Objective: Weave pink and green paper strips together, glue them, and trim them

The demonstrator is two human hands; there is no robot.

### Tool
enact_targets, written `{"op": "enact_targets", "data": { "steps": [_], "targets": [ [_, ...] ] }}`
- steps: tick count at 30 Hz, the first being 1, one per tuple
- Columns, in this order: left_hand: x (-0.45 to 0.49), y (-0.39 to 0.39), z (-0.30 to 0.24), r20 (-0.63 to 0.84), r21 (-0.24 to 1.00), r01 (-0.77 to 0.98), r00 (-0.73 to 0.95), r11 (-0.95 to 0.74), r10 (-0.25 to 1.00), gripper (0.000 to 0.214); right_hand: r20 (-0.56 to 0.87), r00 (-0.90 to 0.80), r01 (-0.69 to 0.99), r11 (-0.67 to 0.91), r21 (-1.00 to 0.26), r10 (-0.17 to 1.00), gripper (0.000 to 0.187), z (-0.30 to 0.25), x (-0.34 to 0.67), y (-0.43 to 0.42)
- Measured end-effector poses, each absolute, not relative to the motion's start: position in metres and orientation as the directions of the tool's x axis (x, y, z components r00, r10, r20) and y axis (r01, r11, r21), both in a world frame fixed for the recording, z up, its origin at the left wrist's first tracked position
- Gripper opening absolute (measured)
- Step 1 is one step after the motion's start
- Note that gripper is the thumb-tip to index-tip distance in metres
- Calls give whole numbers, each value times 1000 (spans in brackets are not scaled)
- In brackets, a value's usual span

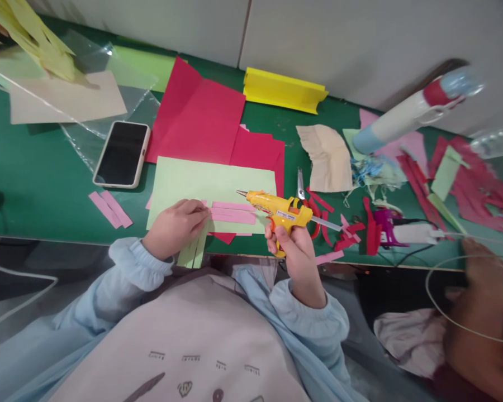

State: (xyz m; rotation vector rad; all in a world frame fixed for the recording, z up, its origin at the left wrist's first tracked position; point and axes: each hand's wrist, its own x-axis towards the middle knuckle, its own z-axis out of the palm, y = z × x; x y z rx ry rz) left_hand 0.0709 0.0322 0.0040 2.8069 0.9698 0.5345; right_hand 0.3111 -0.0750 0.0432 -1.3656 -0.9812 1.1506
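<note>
My right hand (pixel 295 245) is wrapped around the grip of a yellow glue gun (pixel 276 209), whose nozzle points left above the pink paper strips (pixel 232 213). My left hand (pixel 178 226) rests with curled fingers on the left ends of those strips, pressing them onto a light green sheet (pixel 201 181) that lies on the green table (pixel 37 178). Narrow green strips (pixel 193 252) hang over the table's near edge below my left hand.
Red paper sheets (pixel 205 120) lie behind the green sheet, a phone (pixel 122 153) to the left, two loose pink strips (pixel 110 209) nearby. Scissors (pixel 300 187), red scraps (pixel 478 184), a yellow folded card (pixel 283 89) and a bottle (pixel 411 114) crowd the right. Another person's hand (pixel 482 273) is at right.
</note>
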Motion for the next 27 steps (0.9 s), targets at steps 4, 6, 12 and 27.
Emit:
{"op": "enact_targets", "data": {
  "steps": [4, 6, 12, 27],
  "targets": [
    [71, 32, 6, 287, 189, 569, 747, -800, 599, 32, -131, 197, -44, -125, -991, 972, 24, 43, 311, -75],
    [71, 31, 6, 291, 168, 573, 749, -802, 595, 31, -144, 193, -40, -139, -990, 971, 26, 45, 312, -75],
    [74, 29, 10, 269, 84, 566, 780, -820, 565, 28, -122, 217, -87, -105, -991, 968, 29, 47, 317, -77],
    [76, 27, 12, 248, 102, 564, 783, -820, 570, 27, -57, 256, -88, -36, -996, 965, 23, 47, 331, -84]
  ]
}}
